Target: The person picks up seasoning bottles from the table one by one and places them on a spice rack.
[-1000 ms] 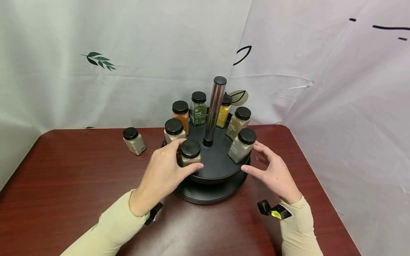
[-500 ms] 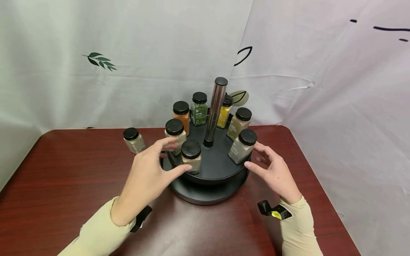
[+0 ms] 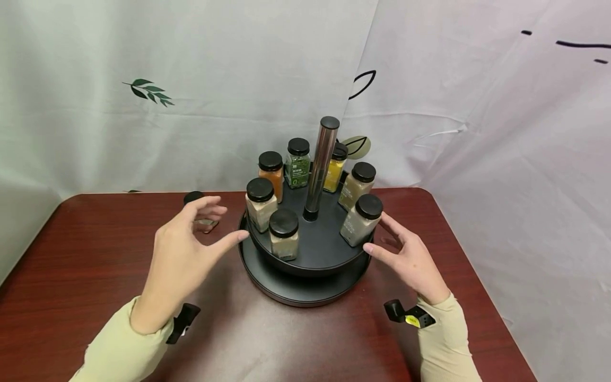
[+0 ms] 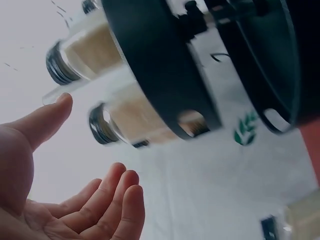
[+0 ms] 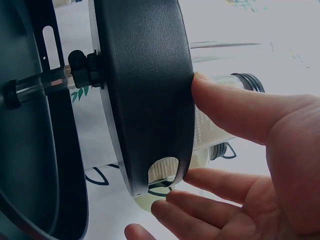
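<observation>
My left hand (image 3: 183, 252) hovers left of a black two-tier turntable, thumb and fingers spread and holding nothing. Behind its fingers on the table stands a spice jar, mostly hidden, its black lid (image 3: 193, 196) showing. At the upper tray's (image 3: 322, 246) right rim, my right hand (image 3: 406, 260) touches the edge with its thumb, fingers extended beside a pale spice jar (image 3: 355, 229). Nearest the front on that tray stands a beige spice jar (image 3: 285, 245), with another pale jar (image 3: 261, 213) just behind it to the left.
Orange (image 3: 271, 178), green (image 3: 298, 170) and yellow (image 3: 333, 175) spice jars stand at the tray's back, with a tan jar (image 3: 355, 188) at right. A tall post (image 3: 321, 170) rises centrally. The lower tray (image 3: 305, 297) sits on the red-brown table (image 3: 110, 249) before a white curtain.
My left hand has let go of the front beige spice jar and moved left, away from the turntable, toward the jar on the table. My right hand has stayed nearly still.
</observation>
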Available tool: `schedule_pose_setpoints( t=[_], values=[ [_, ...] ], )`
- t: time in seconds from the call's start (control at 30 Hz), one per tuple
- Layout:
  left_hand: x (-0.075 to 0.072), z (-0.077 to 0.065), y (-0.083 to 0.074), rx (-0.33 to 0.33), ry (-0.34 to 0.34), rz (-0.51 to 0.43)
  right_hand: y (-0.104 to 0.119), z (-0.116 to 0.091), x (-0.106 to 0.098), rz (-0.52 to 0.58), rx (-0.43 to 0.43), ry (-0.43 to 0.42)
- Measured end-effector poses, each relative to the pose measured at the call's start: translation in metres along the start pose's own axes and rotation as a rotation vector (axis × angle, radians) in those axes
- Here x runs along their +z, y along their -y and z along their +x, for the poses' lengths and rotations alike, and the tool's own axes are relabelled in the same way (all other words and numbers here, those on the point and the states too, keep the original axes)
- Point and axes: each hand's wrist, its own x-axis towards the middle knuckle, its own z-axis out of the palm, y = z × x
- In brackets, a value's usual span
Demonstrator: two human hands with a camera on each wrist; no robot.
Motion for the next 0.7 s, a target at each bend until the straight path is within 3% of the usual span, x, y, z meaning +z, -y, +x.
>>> schedule_pose_setpoints(
  t=[0.3,0.7],
  values=[
    [0.001,0.006,0.043,-0.064,-0.051,0.059,-0.003,0.000,0.003,-0.038,-0.008,0.009],
    [0.000,0.007,0.079,-0.119,-0.066,0.157,-0.004,0.002,-0.003,-0.080,-0.048,0.030]
  ],
)
